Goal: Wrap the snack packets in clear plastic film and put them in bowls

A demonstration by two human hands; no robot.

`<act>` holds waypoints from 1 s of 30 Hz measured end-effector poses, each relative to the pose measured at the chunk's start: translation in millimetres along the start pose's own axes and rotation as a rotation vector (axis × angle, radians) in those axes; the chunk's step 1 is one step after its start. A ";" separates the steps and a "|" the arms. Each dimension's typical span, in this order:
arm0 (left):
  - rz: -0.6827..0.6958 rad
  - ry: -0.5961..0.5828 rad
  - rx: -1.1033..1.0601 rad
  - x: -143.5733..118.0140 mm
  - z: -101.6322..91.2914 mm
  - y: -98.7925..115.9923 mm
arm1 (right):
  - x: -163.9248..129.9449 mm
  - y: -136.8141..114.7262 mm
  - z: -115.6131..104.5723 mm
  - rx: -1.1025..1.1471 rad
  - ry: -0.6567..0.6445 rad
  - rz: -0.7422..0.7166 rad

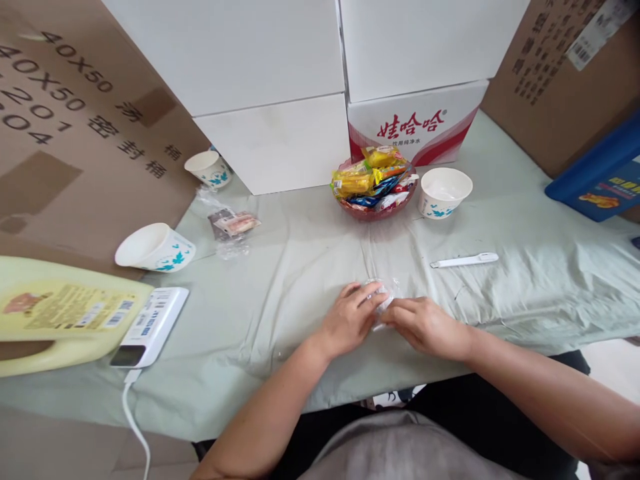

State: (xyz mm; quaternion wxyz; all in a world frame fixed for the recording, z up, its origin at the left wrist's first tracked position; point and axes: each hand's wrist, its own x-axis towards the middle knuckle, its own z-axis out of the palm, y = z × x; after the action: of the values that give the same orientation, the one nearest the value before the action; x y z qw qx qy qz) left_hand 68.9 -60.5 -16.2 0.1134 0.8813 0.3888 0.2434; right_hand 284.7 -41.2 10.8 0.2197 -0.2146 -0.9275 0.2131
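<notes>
On the green cloth [260, 313], left hand [347, 323], right hand [425, 327], both grips pinched on clear wrapper [383, 297] (crumpled)

Three paper bowls: one [446, 191] well beyond the right grip [425, 327], standing upright; one [155, 248] far to the left of the left grip [350, 319], tipped on its side; one [209, 168] farther off still, beyond the tipped one. One red dish [377, 212] heaped with snack packets, too many and too jumbled to count, straight beyond both grips. One white pen-like tool [465, 260] just beyond the right grip. One clear wrapper [385, 293] between the two grips. One opened plastic bag [227, 227] beyond and left of the left grip. One yellow jug [60, 313] and one white power bank [153, 325] far left. Two hands.
</notes>
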 end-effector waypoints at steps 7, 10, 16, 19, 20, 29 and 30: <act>-0.054 0.119 -0.077 -1.3 6.8 -8.3 | 22.1 26.1 14.5 -0.278 0.049 0.389; -0.068 0.129 -0.082 -1.8 8.0 -8.8 | 29.4 29.4 19.5 -0.393 -0.010 0.475; -0.096 0.109 -0.067 -0.1 4.9 -4.8 | 37.6 22.3 24.0 -0.470 -0.084 0.533; -0.196 0.138 0.084 1.1 6.6 -2.6 | 38.7 24.3 21.1 -0.476 -0.102 0.550; -0.236 0.151 0.132 1.6 7.6 -2.0 | 38.0 27.4 17.7 -0.484 -0.098 0.560; -0.289 0.160 0.179 1.4 10.2 -0.9 | 17.7 33.4 -1.6 -0.315 0.159 0.111; -0.283 0.173 0.169 0.4 10.3 -2.1 | 17.1 29.2 4.9 -0.278 0.095 0.049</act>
State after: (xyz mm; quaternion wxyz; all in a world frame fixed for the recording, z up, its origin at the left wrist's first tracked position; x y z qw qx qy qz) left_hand 73.1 -58.9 -25.7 0.0380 0.8000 0.5363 0.2664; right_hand 277.3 -10.4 -2.1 0.2263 -0.2753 -0.9311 0.0776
